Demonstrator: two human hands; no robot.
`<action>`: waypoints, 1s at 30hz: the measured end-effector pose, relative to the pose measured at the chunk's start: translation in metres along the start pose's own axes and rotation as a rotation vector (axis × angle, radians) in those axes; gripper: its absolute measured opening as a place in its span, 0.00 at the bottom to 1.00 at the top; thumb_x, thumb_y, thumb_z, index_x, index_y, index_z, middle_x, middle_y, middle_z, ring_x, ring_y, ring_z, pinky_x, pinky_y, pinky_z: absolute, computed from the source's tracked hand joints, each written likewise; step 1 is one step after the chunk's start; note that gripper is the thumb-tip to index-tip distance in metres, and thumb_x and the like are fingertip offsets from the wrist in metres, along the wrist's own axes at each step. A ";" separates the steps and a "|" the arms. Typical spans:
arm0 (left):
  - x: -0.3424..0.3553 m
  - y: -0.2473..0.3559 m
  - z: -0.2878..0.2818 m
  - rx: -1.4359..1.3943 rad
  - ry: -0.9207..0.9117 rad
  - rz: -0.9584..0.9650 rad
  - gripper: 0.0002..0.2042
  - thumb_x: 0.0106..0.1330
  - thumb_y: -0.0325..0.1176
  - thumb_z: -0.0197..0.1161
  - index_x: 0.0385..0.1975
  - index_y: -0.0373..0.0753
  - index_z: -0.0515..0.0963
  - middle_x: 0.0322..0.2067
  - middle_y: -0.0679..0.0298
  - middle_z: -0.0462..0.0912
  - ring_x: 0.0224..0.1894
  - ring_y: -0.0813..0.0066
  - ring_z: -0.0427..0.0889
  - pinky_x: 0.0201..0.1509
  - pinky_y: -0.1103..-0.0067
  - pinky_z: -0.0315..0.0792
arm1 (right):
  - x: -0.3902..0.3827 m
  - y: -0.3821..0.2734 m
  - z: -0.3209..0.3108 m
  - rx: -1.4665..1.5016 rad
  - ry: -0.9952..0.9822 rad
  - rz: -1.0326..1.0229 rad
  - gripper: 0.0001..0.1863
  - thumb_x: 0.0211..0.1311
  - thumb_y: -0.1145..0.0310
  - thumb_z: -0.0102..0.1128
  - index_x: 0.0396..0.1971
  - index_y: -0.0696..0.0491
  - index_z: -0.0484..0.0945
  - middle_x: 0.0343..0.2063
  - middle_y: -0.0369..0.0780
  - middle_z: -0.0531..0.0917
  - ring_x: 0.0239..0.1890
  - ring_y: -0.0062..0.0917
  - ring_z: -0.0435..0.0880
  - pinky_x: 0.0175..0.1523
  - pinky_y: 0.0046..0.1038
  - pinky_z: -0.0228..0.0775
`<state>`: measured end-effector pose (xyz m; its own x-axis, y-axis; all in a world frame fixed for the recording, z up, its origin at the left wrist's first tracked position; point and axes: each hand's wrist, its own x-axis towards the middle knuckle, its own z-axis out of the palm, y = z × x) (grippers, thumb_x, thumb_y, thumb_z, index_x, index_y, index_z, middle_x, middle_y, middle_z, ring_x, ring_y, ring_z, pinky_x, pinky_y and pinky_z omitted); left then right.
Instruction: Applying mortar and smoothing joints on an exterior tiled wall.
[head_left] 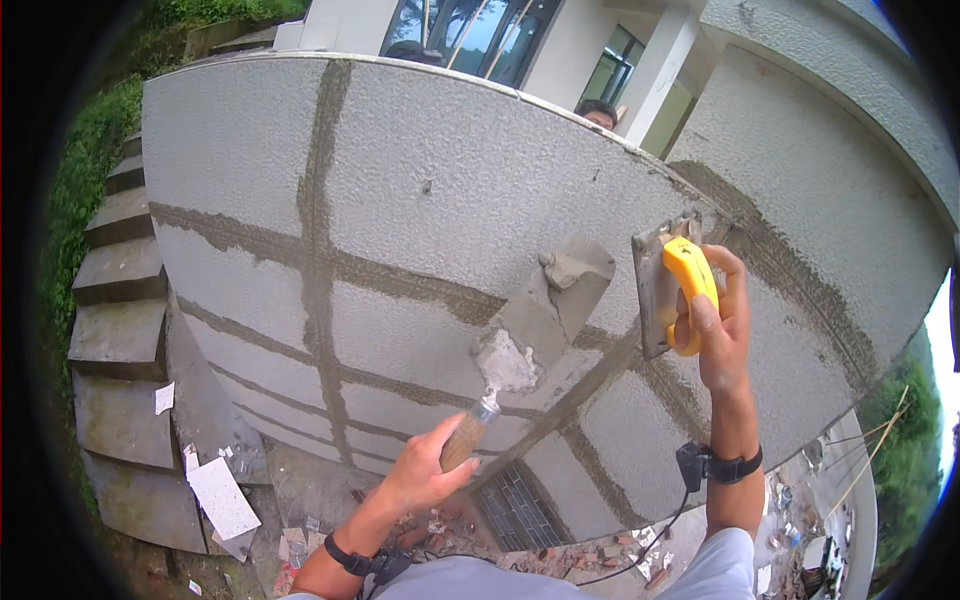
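Note:
My left hand [425, 467] is closed round the wooden handle of a trowel [541, 311]. Its blade points up and away, with a lump of wet grey mortar [577, 268] near the tip and pale dried residue by the neck. My right hand [722, 325] grips the yellow handle of a plastering float [652, 290]. The float's flat plate is turned toward the grey textured wall [420, 180], close to a mortar-covered seam; whether it touches cannot be made out. Dark mortar bands [318, 200] run between the wall's panels.
Concrete steps [120, 330] descend at the left, with a white board piece [224, 497] lying beside them. Broken bricks and rubble [620, 555] cover the ground below, near a dark grate [520, 508]. Another person's head [600, 112] shows above the wall's top edge. A cable hangs from my right wrist strap.

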<state>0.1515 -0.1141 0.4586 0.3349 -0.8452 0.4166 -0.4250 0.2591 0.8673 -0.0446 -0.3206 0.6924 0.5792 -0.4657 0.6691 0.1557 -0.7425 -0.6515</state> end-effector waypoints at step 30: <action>-0.052 -0.022 -0.004 0.061 0.262 -0.169 0.29 0.54 0.32 0.68 0.56 0.32 0.68 0.38 0.51 0.82 0.40 0.62 0.83 0.45 0.72 0.75 | 0.186 -0.012 -0.012 -0.789 -0.111 -0.540 0.21 0.65 0.54 0.59 0.51 0.52 0.75 0.30 0.44 0.86 0.28 0.28 0.86 0.35 0.29 0.78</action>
<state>0.1468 -0.0741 0.4190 0.6065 -0.7229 0.3309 -0.3920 0.0901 0.9155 0.0518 -0.4037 0.8292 0.6662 0.0517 0.7440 -0.1363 -0.9723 0.1896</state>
